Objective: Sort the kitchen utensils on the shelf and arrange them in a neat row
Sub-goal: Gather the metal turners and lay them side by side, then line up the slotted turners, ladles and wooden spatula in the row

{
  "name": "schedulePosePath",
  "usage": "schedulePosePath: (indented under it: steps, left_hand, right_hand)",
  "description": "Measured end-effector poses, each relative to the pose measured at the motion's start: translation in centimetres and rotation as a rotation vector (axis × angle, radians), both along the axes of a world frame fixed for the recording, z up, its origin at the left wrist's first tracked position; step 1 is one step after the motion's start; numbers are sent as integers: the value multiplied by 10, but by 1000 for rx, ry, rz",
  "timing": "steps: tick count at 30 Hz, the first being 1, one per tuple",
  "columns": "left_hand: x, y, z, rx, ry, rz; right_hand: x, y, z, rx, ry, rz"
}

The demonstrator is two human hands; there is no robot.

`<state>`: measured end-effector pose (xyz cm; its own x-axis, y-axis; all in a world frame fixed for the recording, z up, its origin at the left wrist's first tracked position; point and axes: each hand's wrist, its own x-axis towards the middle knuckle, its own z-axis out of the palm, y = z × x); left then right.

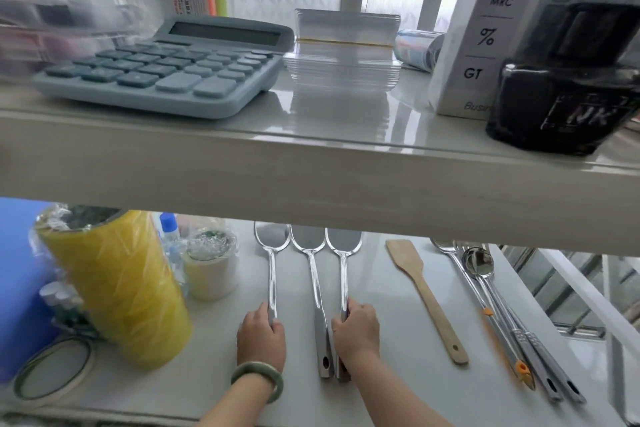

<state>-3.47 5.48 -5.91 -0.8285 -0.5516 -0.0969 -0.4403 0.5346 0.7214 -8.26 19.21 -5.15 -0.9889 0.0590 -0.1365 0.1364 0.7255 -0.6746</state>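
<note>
Three steel spatulas lie side by side on the lower shelf (388, 374), blades pointing away under the upper shelf. My left hand (261, 334) grips the handle of the left spatula (272, 274). My right hand (356, 331) grips the handle of the right spatula (343, 270). The middle spatula (317, 288) lies untouched between them. To the right rests a wooden spatula (427, 298). Farther right, a bundle of steel spoons and ladles (498, 305) lies diagonally, one with an orange tip.
A yellow roll (117, 288), a white tape roll (211, 270), a glue bottle (169, 229) and a tape ring (52, 371) crowd the lower shelf's left. The upper shelf (311, 177) holds a calculator (166, 69), clear plastic stack (343, 55), box and ink bottle (561, 87).
</note>
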Motion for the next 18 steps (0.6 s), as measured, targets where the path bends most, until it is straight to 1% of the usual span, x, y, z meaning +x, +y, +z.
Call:
schedulePosePath:
  steps: [3, 9, 13, 15, 18]
  left_hand:
    - [-1, -2, 0, -58, -55, 44]
    - [-1, -1, 5, -142, -111, -8]
    - [1, 9, 13, -203, -59, -15]
    - [1, 16, 16, -208, -3, -44]
    - [-1, 35, 19, -194, 70, -113]
  right_hand:
    - [0, -3, 2, 73, -29, 61]
    - [5, -12, 6, 140, -81, 170]
    - [4, 1, 6, 49, -86, 149]
    - [2, 16, 8, 11, -31, 114]
    - [-1, 53, 14, 22, 138, 57]
